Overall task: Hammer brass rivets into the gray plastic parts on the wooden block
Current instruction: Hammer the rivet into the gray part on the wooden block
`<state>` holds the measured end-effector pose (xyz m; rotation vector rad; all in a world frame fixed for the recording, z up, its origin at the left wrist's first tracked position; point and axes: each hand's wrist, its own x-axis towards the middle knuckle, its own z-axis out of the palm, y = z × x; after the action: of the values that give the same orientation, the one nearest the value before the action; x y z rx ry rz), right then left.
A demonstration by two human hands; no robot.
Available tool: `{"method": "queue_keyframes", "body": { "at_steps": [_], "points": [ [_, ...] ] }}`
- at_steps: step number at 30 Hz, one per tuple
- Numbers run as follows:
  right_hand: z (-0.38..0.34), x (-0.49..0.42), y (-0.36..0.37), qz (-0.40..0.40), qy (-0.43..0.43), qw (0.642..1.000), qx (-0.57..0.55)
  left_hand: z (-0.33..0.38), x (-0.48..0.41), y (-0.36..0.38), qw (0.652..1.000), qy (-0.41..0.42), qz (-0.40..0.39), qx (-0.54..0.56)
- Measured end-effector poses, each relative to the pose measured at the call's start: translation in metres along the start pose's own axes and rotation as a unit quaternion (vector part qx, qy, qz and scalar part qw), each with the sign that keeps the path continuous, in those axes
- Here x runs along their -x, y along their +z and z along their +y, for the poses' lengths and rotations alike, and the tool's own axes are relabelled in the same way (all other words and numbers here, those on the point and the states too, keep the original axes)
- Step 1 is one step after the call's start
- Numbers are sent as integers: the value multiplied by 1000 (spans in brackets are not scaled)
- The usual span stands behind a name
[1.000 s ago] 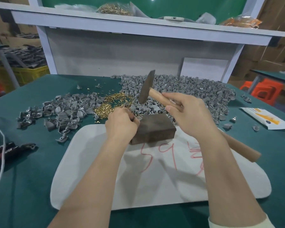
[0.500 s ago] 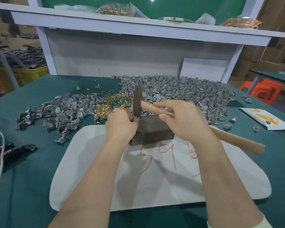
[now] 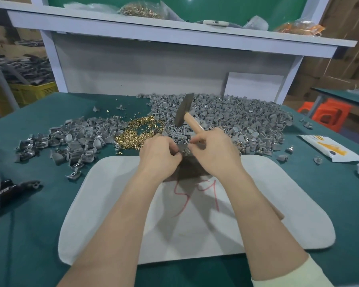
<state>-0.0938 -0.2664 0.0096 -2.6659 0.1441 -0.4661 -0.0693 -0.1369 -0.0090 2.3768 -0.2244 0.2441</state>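
Note:
A dark wooden block point(image 3: 190, 169) sits on a white mat point(image 3: 267, 204), mostly hidden behind my hands. My left hand point(image 3: 159, 155) pinches a small gray plastic part point(image 3: 183, 147) over the block's top. My right hand point(image 3: 214, 153) grips the wooden handle of a hammer point(image 3: 184, 111), whose metal head is raised above the gray heap, while its fingertips also touch the part. A pile of brass rivets point(image 3: 138, 131) lies just beyond my left hand.
A large heap of gray parts point(image 3: 247, 121) fills the table's back right; a second heap point(image 3: 77, 139) lies to the left. Black pliers point(image 3: 10, 186) and a white cord lie at the left edge. A printed white packet point(image 3: 327, 148) lies right.
The hammer came down onto the part, then rose again with its head tilted back. My right hand moved in toward my left, and its fingers now meet at the gray part.

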Motion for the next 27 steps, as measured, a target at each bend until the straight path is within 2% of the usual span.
{"method": "queue_keyframes", "body": {
  "at_steps": [10,27],
  "points": [
    [-10,-1,13,1,-6,1000,23,1,0,1,1000,23,-11,-11],
    [-12,-5,15,-25,23,999,10,0,-1,5,1000,14,3,-5]
  ]
}}
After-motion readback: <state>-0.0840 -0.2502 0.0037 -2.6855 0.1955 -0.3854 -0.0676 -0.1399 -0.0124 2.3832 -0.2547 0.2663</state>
